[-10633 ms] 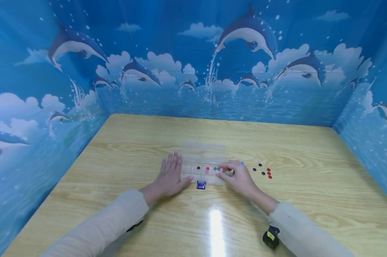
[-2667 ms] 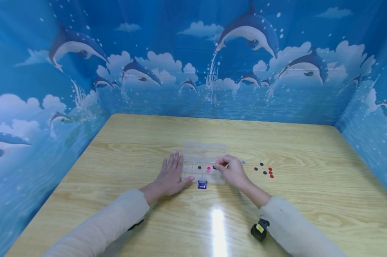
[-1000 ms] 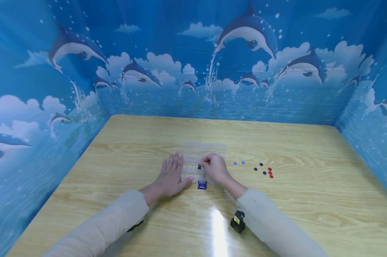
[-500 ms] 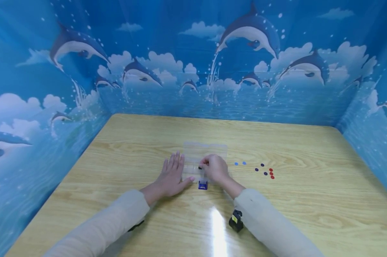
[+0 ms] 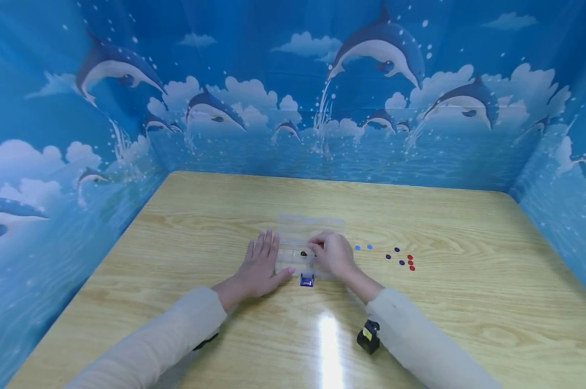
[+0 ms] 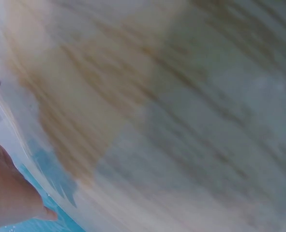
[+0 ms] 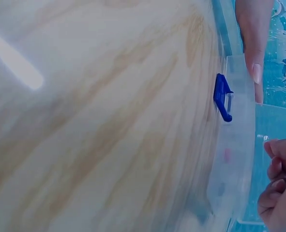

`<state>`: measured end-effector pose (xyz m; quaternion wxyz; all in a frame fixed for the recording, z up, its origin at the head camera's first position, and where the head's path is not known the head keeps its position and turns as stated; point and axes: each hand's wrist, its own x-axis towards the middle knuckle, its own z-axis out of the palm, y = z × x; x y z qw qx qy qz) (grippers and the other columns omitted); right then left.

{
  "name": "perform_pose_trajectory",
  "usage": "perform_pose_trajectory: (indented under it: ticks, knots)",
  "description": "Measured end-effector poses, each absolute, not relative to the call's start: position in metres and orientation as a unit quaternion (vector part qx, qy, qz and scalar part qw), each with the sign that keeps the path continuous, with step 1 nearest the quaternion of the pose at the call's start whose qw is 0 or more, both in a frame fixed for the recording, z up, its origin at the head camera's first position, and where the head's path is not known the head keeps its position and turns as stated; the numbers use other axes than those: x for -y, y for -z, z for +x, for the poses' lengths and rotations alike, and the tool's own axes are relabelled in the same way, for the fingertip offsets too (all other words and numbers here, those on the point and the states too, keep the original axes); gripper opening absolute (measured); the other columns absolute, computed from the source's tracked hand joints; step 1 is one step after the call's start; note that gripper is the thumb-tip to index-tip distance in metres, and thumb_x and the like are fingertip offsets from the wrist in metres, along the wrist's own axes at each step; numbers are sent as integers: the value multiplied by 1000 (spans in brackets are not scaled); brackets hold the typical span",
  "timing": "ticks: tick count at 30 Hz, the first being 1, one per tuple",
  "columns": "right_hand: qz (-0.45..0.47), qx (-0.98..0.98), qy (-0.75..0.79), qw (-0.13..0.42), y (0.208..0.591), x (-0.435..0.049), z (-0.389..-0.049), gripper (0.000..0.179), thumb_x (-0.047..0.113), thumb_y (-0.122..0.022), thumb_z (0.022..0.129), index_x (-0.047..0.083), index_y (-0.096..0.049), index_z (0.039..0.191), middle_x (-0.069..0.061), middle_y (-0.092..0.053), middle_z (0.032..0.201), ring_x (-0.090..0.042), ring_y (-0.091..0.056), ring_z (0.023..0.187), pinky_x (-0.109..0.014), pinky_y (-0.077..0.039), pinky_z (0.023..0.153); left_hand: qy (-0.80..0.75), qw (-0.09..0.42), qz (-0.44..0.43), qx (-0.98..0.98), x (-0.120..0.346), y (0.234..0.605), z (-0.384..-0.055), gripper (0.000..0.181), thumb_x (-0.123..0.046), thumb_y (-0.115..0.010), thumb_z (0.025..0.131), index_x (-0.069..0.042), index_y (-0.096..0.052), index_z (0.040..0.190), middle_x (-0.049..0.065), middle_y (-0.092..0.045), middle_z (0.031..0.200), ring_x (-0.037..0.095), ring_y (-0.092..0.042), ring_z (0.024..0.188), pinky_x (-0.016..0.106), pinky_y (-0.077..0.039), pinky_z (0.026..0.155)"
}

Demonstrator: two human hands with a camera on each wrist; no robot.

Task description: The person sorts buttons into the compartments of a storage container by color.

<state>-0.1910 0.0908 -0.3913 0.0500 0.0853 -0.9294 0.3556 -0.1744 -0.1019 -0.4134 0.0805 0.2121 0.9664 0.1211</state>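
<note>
A clear plastic compartment box with its lid raised sits mid-table, a blue latch at its front. My left hand lies flat with spread fingers at the box's left end. My right hand hovers over the right part with curled fingers; nothing shows between the fingertips in the right wrist view. A black button-like disc lies in a middle compartment, just left of the right fingertips. Through the box wall, a pink disc shows blurred. The right hand hides the rightmost compartments.
On the table right of the box lie two light blue discs, three dark blue discs and three red discs. A dolphin-print cloth walls the table's back and sides. A black device hangs at the right wrist.
My right hand went from the box's right end leftward to the black disc's compartment. In the last half second it drew slightly back right, leaving a black disc there. The left hand stayed put.
</note>
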Motion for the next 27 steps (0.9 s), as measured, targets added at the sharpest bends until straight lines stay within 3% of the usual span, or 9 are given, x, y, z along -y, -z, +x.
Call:
perform_pose_trajectory:
  ticks: [6,17,27]
  knots:
    - [111,920,-370,69,391,-103,-186,11,11,-63,86,5,-72,89,-5,-68,77,-10,-54,64,-20,-43,57,-125,83,207,-967,100,412,-174,86,-58,-31,94,3,2,147,23,9,153,39,7,142,51,0,116]
    - [106,911,-394,67,388,-127,-178,13,11,-61,88,3,-70,94,-6,-65,77,-10,-47,59,-19,-39,52,-126,94,201,-967,98,411,-173,86,-58,-29,94,0,6,147,21,11,153,36,8,143,50,2,116]
    - [88,903,-412,88,388,-154,-179,13,9,-61,87,2,-69,95,-9,-65,81,-13,-49,69,-18,-43,60,-130,91,202,-966,98,412,-173,86,-58,-29,94,1,5,147,21,11,154,37,8,143,50,2,116]
